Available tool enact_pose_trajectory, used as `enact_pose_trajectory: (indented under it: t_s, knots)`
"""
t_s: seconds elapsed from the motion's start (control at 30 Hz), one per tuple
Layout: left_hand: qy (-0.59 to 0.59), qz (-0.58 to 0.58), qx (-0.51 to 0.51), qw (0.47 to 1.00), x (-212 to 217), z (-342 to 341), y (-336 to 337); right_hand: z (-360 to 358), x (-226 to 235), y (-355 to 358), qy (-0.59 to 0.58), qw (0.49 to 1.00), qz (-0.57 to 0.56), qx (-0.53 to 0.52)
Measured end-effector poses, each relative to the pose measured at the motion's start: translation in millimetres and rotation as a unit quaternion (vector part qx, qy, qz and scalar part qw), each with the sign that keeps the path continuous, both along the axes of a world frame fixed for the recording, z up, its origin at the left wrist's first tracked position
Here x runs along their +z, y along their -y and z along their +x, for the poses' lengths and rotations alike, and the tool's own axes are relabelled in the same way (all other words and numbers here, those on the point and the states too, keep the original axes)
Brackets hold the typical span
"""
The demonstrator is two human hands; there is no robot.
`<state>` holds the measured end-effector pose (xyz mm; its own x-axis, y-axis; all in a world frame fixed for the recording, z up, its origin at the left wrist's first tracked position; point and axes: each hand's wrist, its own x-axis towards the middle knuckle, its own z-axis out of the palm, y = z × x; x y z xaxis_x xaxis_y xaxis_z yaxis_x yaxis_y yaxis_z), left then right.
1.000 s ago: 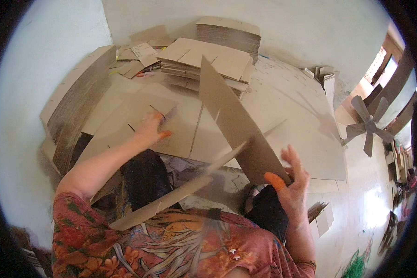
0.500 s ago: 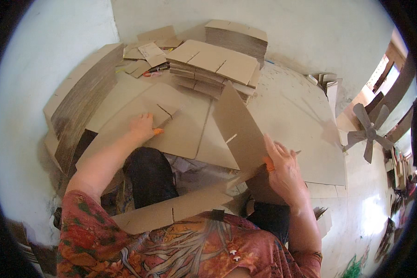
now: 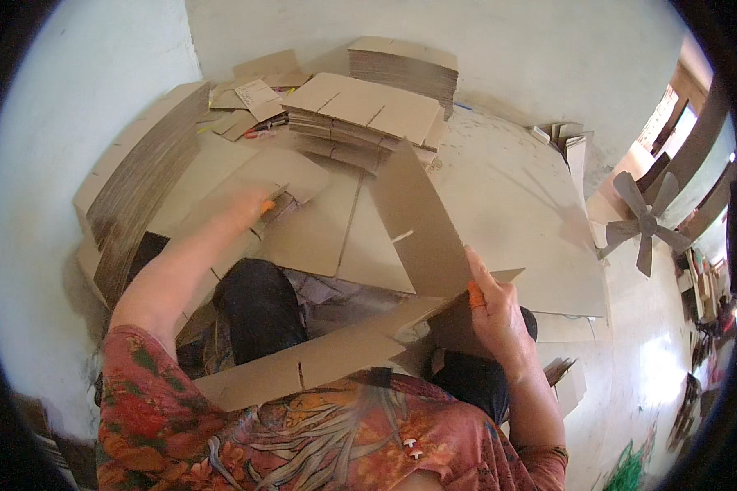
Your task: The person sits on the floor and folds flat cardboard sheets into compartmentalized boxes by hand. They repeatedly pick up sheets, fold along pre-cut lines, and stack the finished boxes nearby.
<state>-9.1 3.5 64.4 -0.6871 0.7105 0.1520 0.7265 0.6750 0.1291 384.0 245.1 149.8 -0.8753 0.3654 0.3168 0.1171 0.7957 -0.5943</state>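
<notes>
My right hand point(image 3: 495, 315), with an orange wrap on a finger, grips slotted cardboard strips at the right. One long cardboard strip point(image 3: 422, 221) with a slot rises from this grip toward the stack. Another slotted strip point(image 3: 303, 368) lies across my lap and meets it near the right hand. My left hand point(image 3: 254, 209), also with an orange wrap, is closed on a flat cardboard piece point(image 3: 291, 170) over the left of the work surface. That piece is blurred, and the left fingers are partly hidden.
A stack of slotted cardboard point(image 3: 360, 110) stands ahead, with another stack point(image 3: 405, 69) behind it. A tall leaning stack point(image 3: 143, 159) lines the left wall. Scraps and small tools point(image 3: 258, 123) lie at the back left. A fan point(image 3: 647, 225) stands at the right.
My left hand has gone from resting on the flat cardboard to gripping a piece, which is moving. The right hand has shifted slightly down and left, still holding the strips.
</notes>
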Motion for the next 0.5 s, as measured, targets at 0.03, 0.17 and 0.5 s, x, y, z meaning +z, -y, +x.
enact_pose_trajectory:
  t_s: [0.03,0.17,0.5]
  knots:
    - [0.002,0.005,-0.011,1.000,12.5,1.0,3.0,0.4,0.7,1.3,-0.012,1.000,-0.003,0.008]
    - [0.079,0.032,-0.029,0.996,59.5,4.4,-13.8,-3.4,5.4,2.5,-0.095,0.992,0.044,0.063]
    - [0.293,0.038,-0.264,0.918,107.4,116.4,-95.8,-4.0,16.4,6.3,-0.060,0.997,0.025,0.029]
